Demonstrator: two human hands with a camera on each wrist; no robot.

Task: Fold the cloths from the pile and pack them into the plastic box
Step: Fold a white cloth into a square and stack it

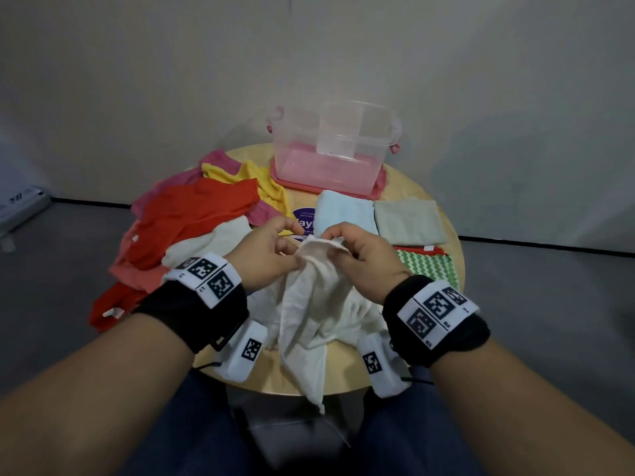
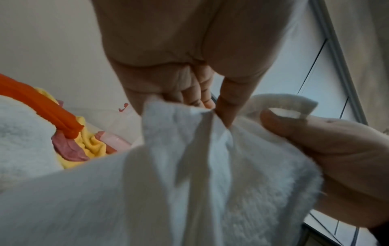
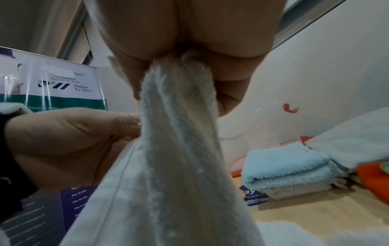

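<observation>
Head downward; wrists close, upward.

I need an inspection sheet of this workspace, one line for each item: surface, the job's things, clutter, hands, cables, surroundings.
Surface: round wooden table, with a purple sticker near its middle.
Job's things: white cloth held up over the near edge; unfolded pile of red, pink, yellow and white cloths on the left; folded blue cloth, folded grey-green cloth and green patterned cloth on the right; plastic box open at the far side, no cloth seen inside.
Clutter: nothing seen.
Hands: left hand and right hand both pinch the white cloth's top edge.
Cables: thin black cable near the left wrist unit.
Surroundings: plain wall, grey floor.
</observation>
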